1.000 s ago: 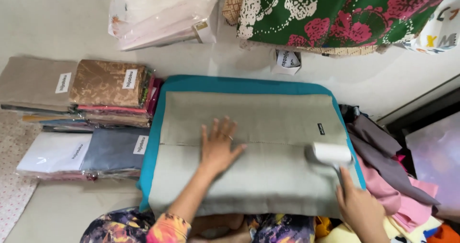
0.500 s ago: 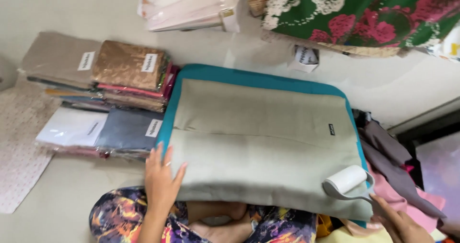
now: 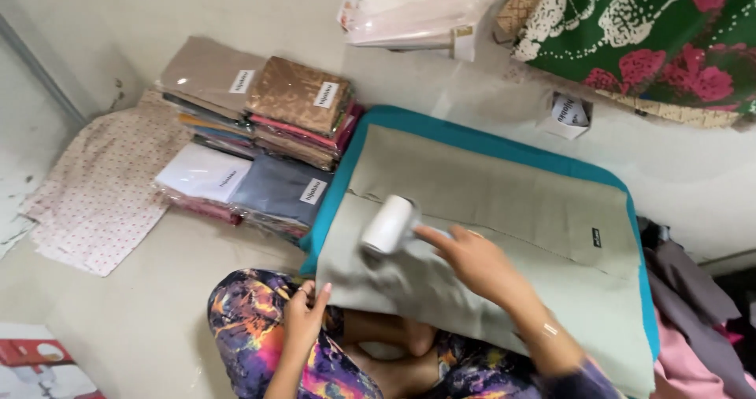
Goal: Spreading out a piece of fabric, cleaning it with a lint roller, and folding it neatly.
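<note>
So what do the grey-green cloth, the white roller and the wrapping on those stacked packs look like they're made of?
Grey-green cloth: woven fabric, matte, with a stitched hem line; the fibre can't be told. White roller: probably paper sheets on a plastic handle, held by the right hand. Stacked packs: thin clear plastic film, glossy with glare, over folded fabrics.

Multicoloured tie-dye trousers (image 3: 252,320), a ring on left-hand fingers (image 3: 302,292)

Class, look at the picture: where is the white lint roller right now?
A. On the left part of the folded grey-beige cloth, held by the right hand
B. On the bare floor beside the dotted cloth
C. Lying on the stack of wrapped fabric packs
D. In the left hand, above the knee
A: the right hand holds the white lint roller on the left part of the folded grey-beige cloth, while the left hand rests on the patterned trouser knee.
</note>
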